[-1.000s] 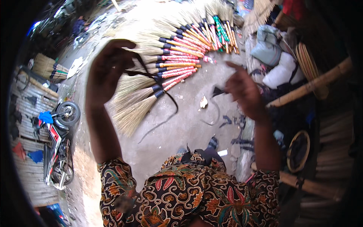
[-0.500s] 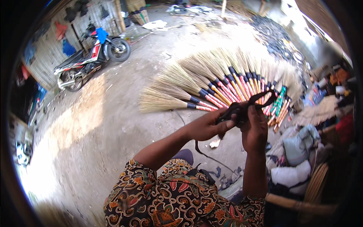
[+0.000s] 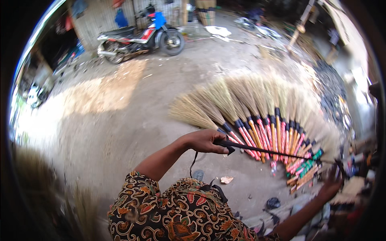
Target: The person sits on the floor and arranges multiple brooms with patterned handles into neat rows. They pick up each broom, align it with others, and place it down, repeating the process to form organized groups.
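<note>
My left hand (image 3: 204,141) is closed on one end of a black strap (image 3: 269,151) that runs taut to my right hand (image 3: 332,185), which grips its far end at the right. A loose tail of the strap hangs below my left hand. Beneath the strap, several straw brooms (image 3: 245,108) with red, orange and green wrapped handles lie fanned out on the ground. My patterned sleeves (image 3: 177,213) fill the lower middle.
A motorbike (image 3: 140,38) stands at the far side of the concrete yard. Dark scraps (image 3: 273,203) and a crumpled paper bit (image 3: 226,179) lie near my feet. Bags and clutter crowd the right edge. Cardboard boxes (image 3: 207,10) sit at the top.
My hands, close together half a second ago, have pulled apart, stretching the black strap straight. The view has swung left, bringing the motorbike toward the top centre.
</note>
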Demonstrator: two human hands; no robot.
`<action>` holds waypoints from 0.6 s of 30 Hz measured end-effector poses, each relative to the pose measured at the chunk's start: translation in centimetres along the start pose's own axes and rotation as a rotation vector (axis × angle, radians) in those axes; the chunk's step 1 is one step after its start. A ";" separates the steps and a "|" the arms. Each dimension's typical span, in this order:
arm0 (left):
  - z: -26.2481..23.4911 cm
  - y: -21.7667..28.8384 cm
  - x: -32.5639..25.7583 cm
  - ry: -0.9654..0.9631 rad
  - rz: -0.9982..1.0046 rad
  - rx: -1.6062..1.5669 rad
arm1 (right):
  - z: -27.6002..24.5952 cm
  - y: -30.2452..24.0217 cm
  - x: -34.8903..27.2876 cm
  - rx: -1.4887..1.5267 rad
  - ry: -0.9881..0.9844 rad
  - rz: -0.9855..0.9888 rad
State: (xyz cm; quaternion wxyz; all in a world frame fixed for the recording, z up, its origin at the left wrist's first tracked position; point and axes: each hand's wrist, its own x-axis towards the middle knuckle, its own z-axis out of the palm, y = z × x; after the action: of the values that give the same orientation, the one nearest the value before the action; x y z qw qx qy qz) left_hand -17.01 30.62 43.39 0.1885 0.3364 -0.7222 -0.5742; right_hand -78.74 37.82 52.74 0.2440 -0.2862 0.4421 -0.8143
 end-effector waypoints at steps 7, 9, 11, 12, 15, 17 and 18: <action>-3.2 -6.0 -7.5 0.713 -0.398 0.545 | -4.8 6.4 14.3 -0.320 -0.013 -0.117; -2.7 -6.8 -10.0 0.913 -0.368 0.591 | -3.9 17.7 10.8 -0.477 -0.035 0.144; -1.8 -6.7 -12.6 1.102 -0.368 0.619 | -3.0 28.2 3.7 -0.608 -0.139 0.433; -1.1 -6.4 -13.9 1.186 -0.383 0.614 | -2.4 32.1 0.6 -0.646 -0.214 0.557; 1.9 -4.9 -16.9 1.421 -0.499 0.557 | -0.8 38.7 -4.1 -0.721 -0.421 0.775; 3.7 -4.3 -19.0 1.537 -0.619 0.501 | 1.1 40.3 -1.9 -0.749 -0.491 0.758; 4.6 -4.3 -19.8 1.616 -0.585 0.510 | 2.3 40.7 1.1 -0.749 -0.497 0.701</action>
State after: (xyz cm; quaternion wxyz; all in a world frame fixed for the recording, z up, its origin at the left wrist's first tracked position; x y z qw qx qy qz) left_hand -5.00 47.28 40.25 0.4051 0.8403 -0.3601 -0.0095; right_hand -72.04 15.83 19.00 0.4782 -0.3722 0.6986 -0.3804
